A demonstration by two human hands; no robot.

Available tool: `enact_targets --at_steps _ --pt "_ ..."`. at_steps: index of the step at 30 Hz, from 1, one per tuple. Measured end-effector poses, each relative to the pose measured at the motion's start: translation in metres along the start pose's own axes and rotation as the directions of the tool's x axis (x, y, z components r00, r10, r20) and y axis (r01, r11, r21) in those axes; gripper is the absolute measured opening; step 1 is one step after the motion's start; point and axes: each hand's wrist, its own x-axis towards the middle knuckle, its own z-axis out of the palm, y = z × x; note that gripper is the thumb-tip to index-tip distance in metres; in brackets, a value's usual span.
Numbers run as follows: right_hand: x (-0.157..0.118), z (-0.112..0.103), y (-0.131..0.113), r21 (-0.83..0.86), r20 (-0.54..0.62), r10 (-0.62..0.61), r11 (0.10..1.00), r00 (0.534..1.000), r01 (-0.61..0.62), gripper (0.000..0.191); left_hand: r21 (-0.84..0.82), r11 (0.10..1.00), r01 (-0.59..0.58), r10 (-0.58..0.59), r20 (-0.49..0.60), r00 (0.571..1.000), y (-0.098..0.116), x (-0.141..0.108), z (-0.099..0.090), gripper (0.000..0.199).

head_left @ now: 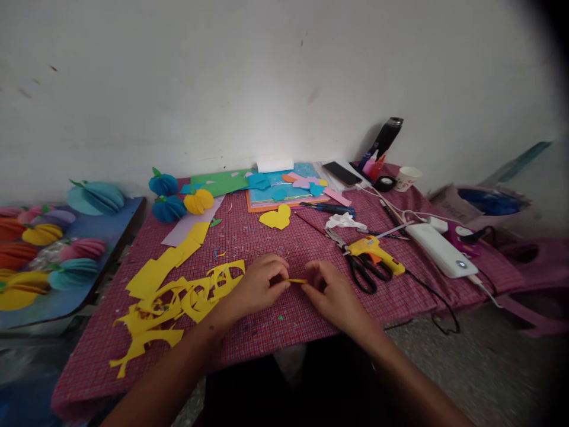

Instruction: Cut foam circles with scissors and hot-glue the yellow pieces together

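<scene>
A small, thin yellow paper piece [297, 281] spans the gap between my two hands above the checkered cloth. My left hand [263, 283] pinches its left end between thumb and fingers. At its right end, my right hand [331, 290] holds it the same way. Beyond the hands lie yellow paper cutouts [275, 218]. Yellow paper scraps [195, 299] spread out left of my left hand. Black-handled scissors [367, 271] and a yellow glue gun [376, 252] rest to the right of my right hand.
Paper pumpkins [199, 201] stand at the back left, with more on a blue side table [120, 228]. Coloured paper sheets [222, 182], a phone [341, 174], a black bottle [388, 136], a paper cup [406, 178] and a white power bank [441, 249] with cables occupy the back and right.
</scene>
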Motion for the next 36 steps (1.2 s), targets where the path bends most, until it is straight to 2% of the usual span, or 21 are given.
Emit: enact_targets --at_steps 2,4,6,14,18,21,23,29,36 --pt "0.000 -0.001 0.000 0.002 0.032 -0.033 0.999 0.999 0.033 0.031 -0.009 1.000 0.001 -0.001 0.011 1.000 0.001 0.000 0.000 0.007" --pt "0.001 -0.002 -0.001 -0.012 0.094 -0.089 0.996 0.992 0.090 0.014 0.006 1.000 0.014 -0.014 0.023 1.000 0.000 0.000 -0.001 0.006" --pt "0.002 -0.003 0.000 -0.036 0.128 -0.109 0.993 0.986 0.115 0.013 0.032 0.999 0.019 -0.021 0.045 0.999 -0.001 0.000 -0.001 0.006" --pt "0.002 0.001 0.002 -0.083 0.108 -0.106 0.990 0.988 0.115 0.015 0.084 0.996 0.013 -0.019 0.071 0.997 -0.009 0.000 0.001 0.014" --pt "0.004 0.001 0.001 -0.138 0.095 -0.082 0.986 0.992 0.095 0.009 0.100 0.995 0.021 -0.028 0.068 0.997 -0.011 0.000 0.003 0.017" --pt "0.007 0.000 0.000 -0.206 0.132 -0.072 0.974 0.989 0.098 0.007 0.108 0.994 0.022 -0.030 0.073 0.997 -0.010 0.000 0.003 0.018" --pt "0.009 0.000 0.000 -0.238 0.159 -0.077 0.965 0.984 0.114 0.013 0.112 0.994 0.018 -0.027 0.078 0.997 -0.010 0.000 0.002 0.017" --pt "0.009 0.003 0.002 -0.271 0.167 -0.088 0.954 0.982 0.131 0.016 0.175 0.985 -0.003 -0.017 0.112 0.994 -0.007 0.002 0.003 0.015" --pt "0.011 0.001 0.000 -0.338 0.188 -0.071 0.932 0.980 0.132 0.015 0.189 0.982 -0.008 -0.011 0.098 0.995 -0.008 0.003 0.006 0.020"
